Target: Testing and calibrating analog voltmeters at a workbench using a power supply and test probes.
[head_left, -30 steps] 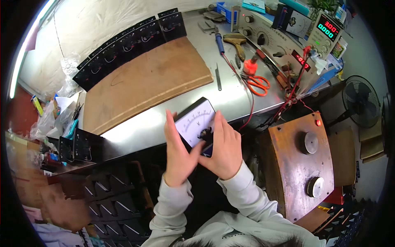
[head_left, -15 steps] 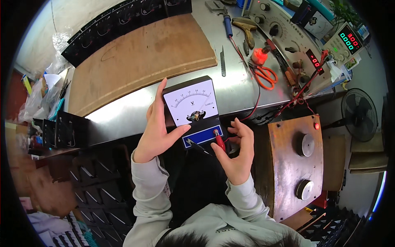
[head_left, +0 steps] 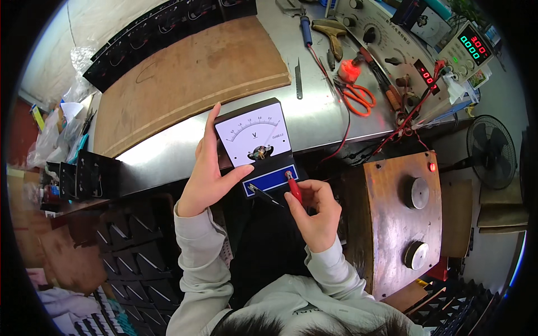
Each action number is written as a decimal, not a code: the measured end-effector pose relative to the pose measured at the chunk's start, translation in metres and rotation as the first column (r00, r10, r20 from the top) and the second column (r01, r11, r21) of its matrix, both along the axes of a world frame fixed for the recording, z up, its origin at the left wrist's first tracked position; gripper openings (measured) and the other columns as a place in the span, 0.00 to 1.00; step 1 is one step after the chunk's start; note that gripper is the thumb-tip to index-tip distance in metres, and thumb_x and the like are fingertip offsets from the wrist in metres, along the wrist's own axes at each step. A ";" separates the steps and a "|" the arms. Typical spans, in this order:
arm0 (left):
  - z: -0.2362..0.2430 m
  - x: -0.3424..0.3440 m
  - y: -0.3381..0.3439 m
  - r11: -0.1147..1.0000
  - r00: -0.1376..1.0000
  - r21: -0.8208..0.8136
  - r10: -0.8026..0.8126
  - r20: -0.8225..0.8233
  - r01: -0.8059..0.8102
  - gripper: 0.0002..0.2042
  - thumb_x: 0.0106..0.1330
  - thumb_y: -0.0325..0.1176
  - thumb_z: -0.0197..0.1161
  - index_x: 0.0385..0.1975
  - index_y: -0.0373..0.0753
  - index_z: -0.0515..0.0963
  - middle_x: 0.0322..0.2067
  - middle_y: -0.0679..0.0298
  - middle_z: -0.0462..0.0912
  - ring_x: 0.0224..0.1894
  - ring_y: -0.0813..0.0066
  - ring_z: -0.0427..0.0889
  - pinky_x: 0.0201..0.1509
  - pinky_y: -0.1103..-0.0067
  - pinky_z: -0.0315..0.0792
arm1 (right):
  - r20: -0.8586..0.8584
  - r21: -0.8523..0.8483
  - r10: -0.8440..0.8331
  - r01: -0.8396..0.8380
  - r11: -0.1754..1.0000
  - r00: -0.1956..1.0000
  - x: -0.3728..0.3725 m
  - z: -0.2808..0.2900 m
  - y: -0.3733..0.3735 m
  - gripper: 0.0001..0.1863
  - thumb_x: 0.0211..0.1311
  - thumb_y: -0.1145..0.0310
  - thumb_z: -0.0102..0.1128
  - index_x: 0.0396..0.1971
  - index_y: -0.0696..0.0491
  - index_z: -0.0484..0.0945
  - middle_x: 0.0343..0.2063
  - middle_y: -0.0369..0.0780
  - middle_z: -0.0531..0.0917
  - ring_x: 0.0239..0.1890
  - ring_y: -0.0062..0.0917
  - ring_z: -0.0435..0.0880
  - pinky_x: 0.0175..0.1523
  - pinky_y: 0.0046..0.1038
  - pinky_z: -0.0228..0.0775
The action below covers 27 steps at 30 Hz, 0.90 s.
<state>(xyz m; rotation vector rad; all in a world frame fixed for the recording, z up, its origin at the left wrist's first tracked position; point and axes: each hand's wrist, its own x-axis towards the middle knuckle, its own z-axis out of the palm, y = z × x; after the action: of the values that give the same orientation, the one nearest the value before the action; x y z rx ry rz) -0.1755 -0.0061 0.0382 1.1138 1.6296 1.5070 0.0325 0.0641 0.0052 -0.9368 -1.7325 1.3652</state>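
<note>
A panel voltmeter (head_left: 251,127) with a white dial, black case and blue lower strip is held tilted in front of the bench edge. My left hand (head_left: 203,182) grips its left side, fingers behind and thumb on the front corner. At the right terminal sits a red alligator clip (head_left: 295,190), pinched between the thumb and fingers of my right hand (head_left: 316,215). A black alligator clip (head_left: 264,195) is on the left terminal, its handle slanting down to the right. The fingers behind the meter are hidden.
A wooden board (head_left: 196,70) lies on the metal bench, with black meter cases (head_left: 174,25) along its back. Orange-handled scissors (head_left: 358,101), a thin blade (head_left: 298,81) and a test unit (head_left: 386,39) stand farther right. A wooden box with round metal knobs (head_left: 416,193) is beside my right arm.
My right hand's fingers have closed from a spread pose onto the red clip. The meter and left hand have shifted slightly left in the view.
</note>
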 end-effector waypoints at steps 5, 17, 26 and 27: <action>0.003 -0.001 0.000 0.998 0.999 0.034 -0.044 0.010 0.044 0.55 0.56 0.14 0.66 0.78 0.48 0.34 0.70 0.57 0.58 0.71 0.65 0.62 0.71 0.69 0.62 | -0.002 -0.019 -0.023 0.023 1.000 1.000 -0.001 0.002 -0.006 0.14 0.59 0.77 0.71 0.41 0.59 0.76 0.32 0.36 0.84 0.32 0.14 0.82 0.37 0.17 0.72; -0.021 0.027 -0.022 0.846 0.703 0.308 0.533 -0.470 -0.435 0.39 0.41 0.39 0.81 0.55 0.32 0.71 0.46 0.47 0.75 0.48 0.47 0.76 0.55 0.64 0.70 | -0.061 0.025 0.144 -0.143 0.989 0.988 0.044 -0.005 -0.006 0.10 0.65 0.77 0.63 0.44 0.59 0.75 0.37 0.39 0.84 0.29 0.14 0.75 0.34 0.16 0.66; 0.043 0.090 -0.277 0.241 -0.138 0.328 0.576 -0.806 -0.913 0.37 0.38 0.34 0.77 0.55 0.36 0.74 0.50 0.54 0.76 0.52 0.53 0.73 0.58 0.64 0.66 | 0.125 0.061 0.613 -0.623 0.780 0.780 0.005 -0.005 -0.094 0.09 0.52 0.82 0.73 0.33 0.59 0.82 0.26 0.36 0.80 0.26 0.15 0.73 0.31 0.16 0.64; 0.054 0.091 -0.316 0.112 -0.251 0.330 0.438 -0.863 -0.937 0.36 0.38 0.31 0.76 0.55 0.36 0.74 0.50 0.54 0.76 0.52 0.53 0.73 0.60 0.63 0.67 | 0.121 0.049 0.613 -0.621 0.782 0.781 0.002 -0.010 -0.094 0.09 0.53 0.81 0.73 0.34 0.60 0.82 0.27 0.35 0.81 0.26 0.14 0.73 0.32 0.15 0.64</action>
<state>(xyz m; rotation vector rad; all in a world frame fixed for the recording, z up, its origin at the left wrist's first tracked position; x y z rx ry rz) -0.0849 -0.3216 0.0924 0.2382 3.8483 0.6446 0.0343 -0.0295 -0.0045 -0.3829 -2.2803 1.6428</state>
